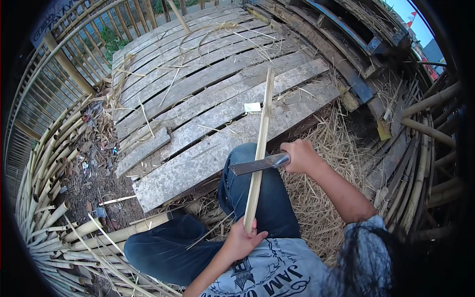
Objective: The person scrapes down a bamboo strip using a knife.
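One left hand (244, 240) is pinching one strip (260, 148); one right hand (300, 156) is gripping one knife (247, 167).
The left is closing on the strip's near end, the right around the handle (282, 159). The strip is passing over one thigh (281, 203), its long axis pointing forward, slightly right, above one platform (173, 185).

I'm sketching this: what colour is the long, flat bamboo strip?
The long, flat bamboo strip is pale straw yellow, best seen in the head view.
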Available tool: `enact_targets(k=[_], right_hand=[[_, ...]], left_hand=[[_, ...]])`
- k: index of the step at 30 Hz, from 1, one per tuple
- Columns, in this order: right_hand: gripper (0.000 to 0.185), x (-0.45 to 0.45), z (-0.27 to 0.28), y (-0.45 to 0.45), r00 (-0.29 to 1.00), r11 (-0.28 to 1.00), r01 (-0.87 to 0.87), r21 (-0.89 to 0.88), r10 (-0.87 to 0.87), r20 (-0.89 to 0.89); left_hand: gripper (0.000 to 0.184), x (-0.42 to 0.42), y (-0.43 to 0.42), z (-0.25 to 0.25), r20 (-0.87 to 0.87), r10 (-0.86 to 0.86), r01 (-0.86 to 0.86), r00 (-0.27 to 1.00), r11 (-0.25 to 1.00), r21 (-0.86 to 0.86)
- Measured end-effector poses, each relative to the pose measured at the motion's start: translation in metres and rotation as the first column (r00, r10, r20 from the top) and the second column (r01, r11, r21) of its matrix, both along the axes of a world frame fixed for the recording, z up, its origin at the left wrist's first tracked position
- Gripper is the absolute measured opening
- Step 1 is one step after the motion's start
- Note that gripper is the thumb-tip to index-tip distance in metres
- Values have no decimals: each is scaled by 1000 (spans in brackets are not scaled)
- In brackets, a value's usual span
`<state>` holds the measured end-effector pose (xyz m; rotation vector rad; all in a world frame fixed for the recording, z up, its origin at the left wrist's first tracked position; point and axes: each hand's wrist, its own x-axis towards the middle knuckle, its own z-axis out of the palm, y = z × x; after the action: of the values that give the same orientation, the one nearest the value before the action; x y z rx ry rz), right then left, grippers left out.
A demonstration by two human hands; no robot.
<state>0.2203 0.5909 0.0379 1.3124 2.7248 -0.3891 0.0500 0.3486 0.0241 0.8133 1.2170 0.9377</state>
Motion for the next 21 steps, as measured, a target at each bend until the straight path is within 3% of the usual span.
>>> enact_targets(k=[2,10,12,13,14,18,20,21], right_hand=[[18,2,-7,-2,996,999,30,37,-27,-85],[18,2,-7,2,994,993,98,72,-94,-58],[17,4,-10,7,970,971,225,86,-214,-115],[17,14,-15,24,902,910,413,43,-403,-152],[18,21,-7,34,909,907,406,111,-388,-154],[19,19,-4,40,935,922,353,157,-341,-96],[18,17,-10,28,921,915,378,137,-359,-149],[18,19,-17,21,915,917,378,131,-347,-207]], left_hand=[[33,1,-1,2,-27,-8,8,1000,1000,-11],[34,3,-3,8,-97,17,-14,995,999,30],[34,5,-8,10,-97,15,-13,995,1000,24],[34,5,-12,9,-142,-2,6,990,1000,29],[35,4,-16,8,-190,-12,19,982,999,32],[35,11,-15,-1,-38,31,-31,999,999,20],[34,14,-15,-6,-63,32,-29,997,998,47],[34,11,-13,-7,-2,12,-12,1000,999,-30]])
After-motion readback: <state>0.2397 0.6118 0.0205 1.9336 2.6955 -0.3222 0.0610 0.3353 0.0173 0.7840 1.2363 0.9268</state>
